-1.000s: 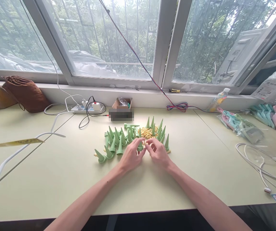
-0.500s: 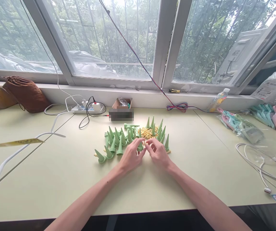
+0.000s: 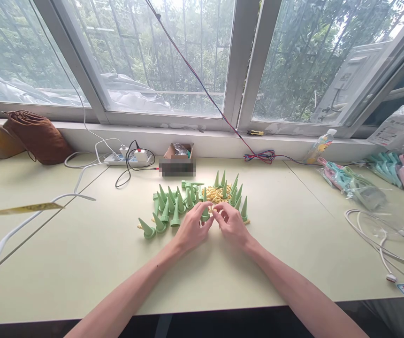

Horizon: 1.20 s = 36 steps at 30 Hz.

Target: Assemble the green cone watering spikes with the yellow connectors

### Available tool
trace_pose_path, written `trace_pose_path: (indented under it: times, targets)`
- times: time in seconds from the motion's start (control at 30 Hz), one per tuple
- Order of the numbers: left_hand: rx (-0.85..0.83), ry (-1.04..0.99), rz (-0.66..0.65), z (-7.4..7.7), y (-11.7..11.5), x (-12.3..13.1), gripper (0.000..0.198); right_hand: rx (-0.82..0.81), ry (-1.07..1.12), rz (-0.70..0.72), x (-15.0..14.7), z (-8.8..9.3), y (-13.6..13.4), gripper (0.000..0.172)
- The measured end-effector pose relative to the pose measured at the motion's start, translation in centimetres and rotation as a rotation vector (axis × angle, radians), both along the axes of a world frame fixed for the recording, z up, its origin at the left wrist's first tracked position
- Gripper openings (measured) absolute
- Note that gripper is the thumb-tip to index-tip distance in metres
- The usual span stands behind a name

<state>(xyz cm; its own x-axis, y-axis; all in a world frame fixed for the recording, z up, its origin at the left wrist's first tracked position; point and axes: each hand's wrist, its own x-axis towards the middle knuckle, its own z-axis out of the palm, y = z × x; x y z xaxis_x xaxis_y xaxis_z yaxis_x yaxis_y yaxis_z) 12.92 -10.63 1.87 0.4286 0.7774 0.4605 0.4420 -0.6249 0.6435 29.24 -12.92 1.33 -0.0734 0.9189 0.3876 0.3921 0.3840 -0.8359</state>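
My left hand (image 3: 194,224) is curled around a green plastic cone spike (image 3: 205,217) with a ridged base, point upward. Thumb and fingertips of my right hand (image 3: 232,225) pinch a small pale-yellow piece (image 3: 212,210) close against the left fingertips. Its exact kind is too small to tell. More green cone spikes (image 3: 175,215) stand in a cluster left of my hands, some lying on their sides. Others (image 3: 244,210) stand to the right, around a heap of small yellow pieces (image 3: 216,194).
Behind the cones sits an open cardboard box (image 3: 169,152) near a power strip (image 3: 112,160). A drink bottle (image 3: 320,146), bagged pastel plastic items (image 3: 346,180) and a white cable (image 3: 360,234) lie on the right. A brown pouch (image 3: 38,137) is at the left back.
My hands hold nearly the same pose and place. At the far right edge, a skin-coloured bit, seemingly another person's hand, has come into view.
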Motion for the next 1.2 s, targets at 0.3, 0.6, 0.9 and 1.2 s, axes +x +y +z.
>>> trace_pose_path:
  times: [0.3, 0.6, 0.9, 1.2]
  targets:
    - [0.005, -0.006, -0.007, 0.09, 0.0, -0.04, 0.024, 0.002, -0.007, 0.001, 0.01, -0.05, 0.13, 0.02]
    - [-0.001, -0.017, -0.026, 0.04, 0.06, -0.06, 0.025, -0.014, 0.012, 0.015, 0.16, 0.03, 0.07, 0.022]
    - [-0.012, 0.005, -0.035, -0.06, 0.07, -0.19, 0.027, -0.021, -0.011, -0.002, 0.21, -0.09, 0.2, 0.034]
    - [-0.017, -0.02, -0.017, -0.18, 0.2, -0.03, 0.024, -0.013, 0.027, 0.018, 0.12, -0.2, 0.1, 0.022]
